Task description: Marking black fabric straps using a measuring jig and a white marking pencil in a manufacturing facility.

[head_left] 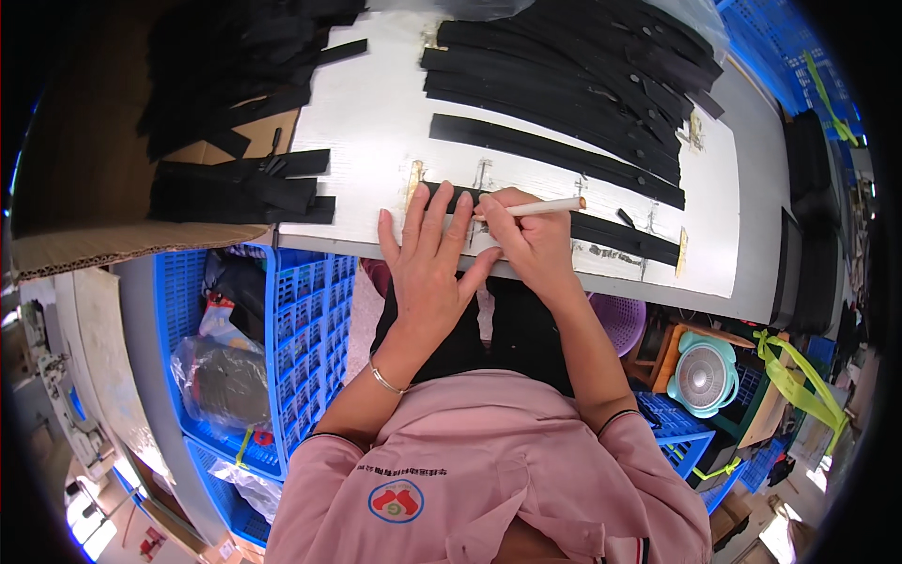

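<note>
A narrow black fabric strip (620,239) lies across the white board (366,113) near its front edge. My left hand (427,258) rests on the strip's left part, fingers stretched out and slightly spread. Close beside it, my right hand (537,246) grips a white pencil-like marker (550,206), its tip toward the strip by my left fingers; the exact contact is hidden. Just beyond lies another single black strip (554,157). Farther back, several black strips with small round dark spots overlap in a layered row (564,80). Pale tape pieces (683,252) and dark pen lines mark the board.
A cardboard box (75,202) at the left holds more black strips (240,188), some overhanging the board. Below stand blue plastic crates (305,338), one with bagged items. To the lower right are a purple basket (620,320) and a turquoise fan (703,376).
</note>
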Available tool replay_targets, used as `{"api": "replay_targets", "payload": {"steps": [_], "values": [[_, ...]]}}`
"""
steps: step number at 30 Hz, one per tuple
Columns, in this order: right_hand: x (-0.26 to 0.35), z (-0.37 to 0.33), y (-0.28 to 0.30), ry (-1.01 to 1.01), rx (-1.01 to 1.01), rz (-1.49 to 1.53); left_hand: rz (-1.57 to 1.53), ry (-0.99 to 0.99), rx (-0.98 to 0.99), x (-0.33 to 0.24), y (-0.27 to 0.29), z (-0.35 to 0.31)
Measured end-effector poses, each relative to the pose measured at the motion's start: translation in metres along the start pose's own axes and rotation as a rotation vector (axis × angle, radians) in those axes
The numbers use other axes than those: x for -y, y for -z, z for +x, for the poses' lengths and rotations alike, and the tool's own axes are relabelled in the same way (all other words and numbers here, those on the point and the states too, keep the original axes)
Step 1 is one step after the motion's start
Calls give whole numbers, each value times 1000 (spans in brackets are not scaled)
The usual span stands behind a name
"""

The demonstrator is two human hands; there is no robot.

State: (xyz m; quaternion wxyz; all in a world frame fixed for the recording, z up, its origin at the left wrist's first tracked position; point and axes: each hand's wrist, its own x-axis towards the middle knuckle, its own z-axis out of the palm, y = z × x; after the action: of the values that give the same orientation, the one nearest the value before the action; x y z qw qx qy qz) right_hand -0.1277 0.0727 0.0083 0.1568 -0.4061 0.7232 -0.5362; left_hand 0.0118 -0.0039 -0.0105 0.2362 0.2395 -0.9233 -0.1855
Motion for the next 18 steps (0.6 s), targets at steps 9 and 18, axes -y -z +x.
{"api": "replay_targets", "payload": {"steps": [9, 18], "values": [[-1, -27, 54, -30, -288, 117, 22, 5, -6, 1, 0, -1], [-16, -31, 74, -186, -359, -49, 37, 34, 43, -16, 4, 4]]}}
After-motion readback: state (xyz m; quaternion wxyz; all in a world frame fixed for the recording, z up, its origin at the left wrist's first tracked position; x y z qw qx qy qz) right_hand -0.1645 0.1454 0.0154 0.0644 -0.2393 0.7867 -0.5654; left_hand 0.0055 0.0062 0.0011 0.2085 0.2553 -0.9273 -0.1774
